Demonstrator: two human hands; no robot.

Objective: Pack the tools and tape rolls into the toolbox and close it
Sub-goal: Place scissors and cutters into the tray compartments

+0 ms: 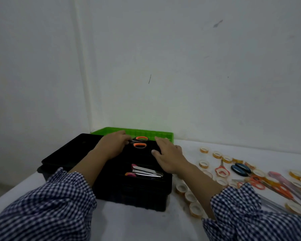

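- Black plastic toolbox (137, 192) stands open on the white desk (129, 223), with its lid (73, 150) folded out flat to the left.
- The near desk edge is out of view. Bare cloth lies near of the box between the checked sleeves (50, 206).
- A green tray (146, 132) sits just beyond the far side of the box, against the wall (163, 66), so little room is left there.
- To the right, tape rolls (203, 164) and loose scissors (241, 169) crowd the desk, the nearest rolls just beside the box wall.
- A stapler (146, 172) lies in the near compartment.
- Orange-handled scissors (140, 145) lie in the far part of the box.
- The left hand (111, 146) reaches across the box, its grip curled and pinching the scissors just left of the handles.
- The right hand (169, 157) rests palm down at the far right of the box, its grip loose, fingers stretched out and holding nothing.
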